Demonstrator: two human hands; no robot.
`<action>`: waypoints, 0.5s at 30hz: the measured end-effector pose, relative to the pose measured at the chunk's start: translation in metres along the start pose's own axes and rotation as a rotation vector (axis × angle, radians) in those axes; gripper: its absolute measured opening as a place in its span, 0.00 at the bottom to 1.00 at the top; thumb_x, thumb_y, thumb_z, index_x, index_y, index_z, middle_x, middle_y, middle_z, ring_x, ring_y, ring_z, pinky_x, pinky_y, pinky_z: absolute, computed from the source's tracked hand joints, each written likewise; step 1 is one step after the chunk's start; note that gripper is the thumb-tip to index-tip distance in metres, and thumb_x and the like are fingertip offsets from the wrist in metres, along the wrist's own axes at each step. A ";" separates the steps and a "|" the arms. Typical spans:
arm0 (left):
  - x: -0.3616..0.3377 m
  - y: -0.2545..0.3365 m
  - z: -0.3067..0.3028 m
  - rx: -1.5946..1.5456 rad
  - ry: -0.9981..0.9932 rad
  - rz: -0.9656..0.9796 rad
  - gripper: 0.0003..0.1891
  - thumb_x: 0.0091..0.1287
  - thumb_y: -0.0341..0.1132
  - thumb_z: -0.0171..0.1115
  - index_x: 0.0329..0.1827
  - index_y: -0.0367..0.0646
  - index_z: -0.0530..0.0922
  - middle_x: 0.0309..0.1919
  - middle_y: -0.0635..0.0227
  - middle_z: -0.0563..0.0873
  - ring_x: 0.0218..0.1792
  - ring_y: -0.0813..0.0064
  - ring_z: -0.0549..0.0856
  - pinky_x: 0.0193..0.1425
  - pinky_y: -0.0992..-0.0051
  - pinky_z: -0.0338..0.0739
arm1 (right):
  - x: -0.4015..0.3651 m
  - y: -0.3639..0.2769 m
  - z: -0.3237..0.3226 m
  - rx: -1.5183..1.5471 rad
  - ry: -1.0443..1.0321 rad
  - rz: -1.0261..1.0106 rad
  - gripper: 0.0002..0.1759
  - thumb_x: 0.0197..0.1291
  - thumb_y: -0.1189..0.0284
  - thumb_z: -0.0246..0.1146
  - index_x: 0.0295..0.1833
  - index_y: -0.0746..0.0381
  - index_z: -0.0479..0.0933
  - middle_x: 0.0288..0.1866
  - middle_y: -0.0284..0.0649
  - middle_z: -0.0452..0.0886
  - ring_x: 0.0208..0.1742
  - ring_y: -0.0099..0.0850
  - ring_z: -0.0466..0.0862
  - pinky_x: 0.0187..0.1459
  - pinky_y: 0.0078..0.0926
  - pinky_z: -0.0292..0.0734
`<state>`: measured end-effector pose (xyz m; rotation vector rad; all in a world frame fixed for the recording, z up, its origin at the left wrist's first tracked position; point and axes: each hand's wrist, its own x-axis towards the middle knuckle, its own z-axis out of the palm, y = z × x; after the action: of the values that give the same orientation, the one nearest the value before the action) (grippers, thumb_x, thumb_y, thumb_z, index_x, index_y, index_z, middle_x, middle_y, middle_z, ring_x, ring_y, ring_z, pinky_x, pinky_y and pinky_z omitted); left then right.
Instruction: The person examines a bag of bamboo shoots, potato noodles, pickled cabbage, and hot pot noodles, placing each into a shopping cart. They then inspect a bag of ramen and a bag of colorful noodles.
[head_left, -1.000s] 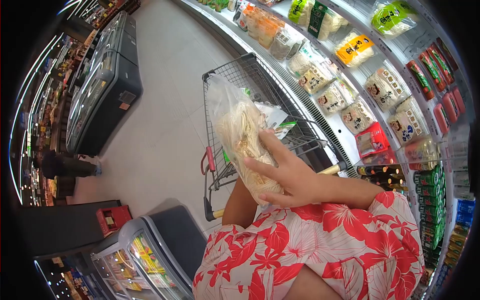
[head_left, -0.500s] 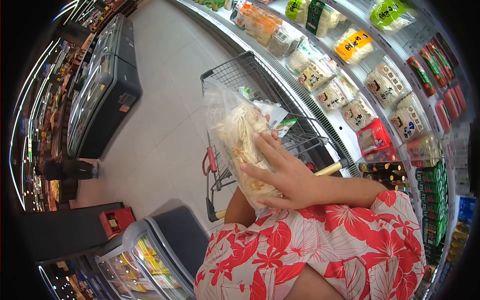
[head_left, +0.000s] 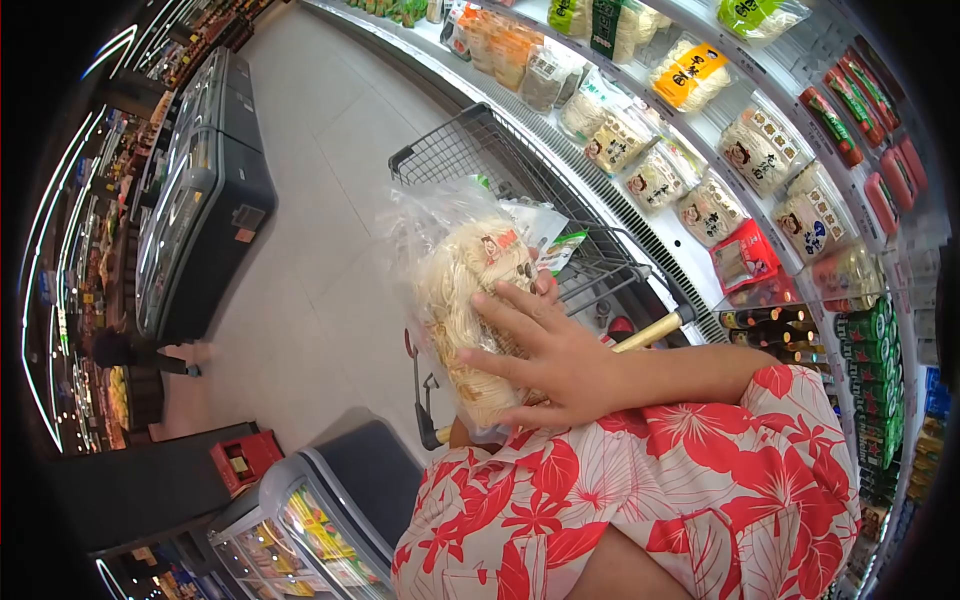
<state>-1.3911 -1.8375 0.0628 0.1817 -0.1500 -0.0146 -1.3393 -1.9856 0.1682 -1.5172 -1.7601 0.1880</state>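
A clear plastic bag of pale noodles is held up in front of my body, with a small red printed label near its top. My right hand lies across the front of the bag with its fingers spread and resting on the plastic. Behind the bag, my left hand is mostly hidden; only fingertips curl round the bag's right edge. The left wrist shows a little below it. A wire shopping cart stands just beyond, holding white and green packages.
On the right, a refrigerated shelf carries packaged noodles, red-wrapped sausages and green cans. Chest freezers line the left side of the tiled aisle, with another freezer at lower left. A person stands at far left.
The bag has turned so more of its printed front faces me, and my right hand has shifted slightly left with it. The surroundings shift slightly in view.
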 end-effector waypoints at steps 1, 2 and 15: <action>0.000 0.000 0.000 0.004 0.004 -0.003 0.32 0.70 0.54 0.51 0.71 0.46 0.61 0.56 0.57 0.76 0.55 0.62 0.79 0.59 0.59 0.77 | 0.000 0.001 -0.001 -0.001 0.021 0.010 0.40 0.56 0.50 0.63 0.72 0.52 0.62 0.75 0.62 0.46 0.74 0.64 0.50 0.68 0.64 0.48; 0.001 -0.001 -0.001 0.008 0.008 -0.006 0.32 0.70 0.54 0.51 0.70 0.46 0.61 0.56 0.57 0.76 0.55 0.62 0.79 0.59 0.59 0.77 | 0.000 0.002 -0.002 -0.001 0.041 0.021 0.42 0.55 0.51 0.63 0.73 0.54 0.61 0.75 0.64 0.46 0.74 0.64 0.50 0.68 0.63 0.48; 0.011 -0.004 -0.002 0.050 0.044 -0.017 0.32 0.69 0.54 0.52 0.70 0.45 0.61 0.57 0.57 0.76 0.55 0.62 0.79 0.59 0.59 0.77 | 0.040 0.007 -0.007 -0.171 0.158 0.044 0.42 0.55 0.52 0.62 0.73 0.57 0.59 0.65 0.63 0.63 0.71 0.60 0.59 0.68 0.61 0.54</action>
<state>-1.3802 -1.8413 0.0615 0.2326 -0.1050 -0.0242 -1.3283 -1.9506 0.1879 -1.6457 -1.6519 -0.0612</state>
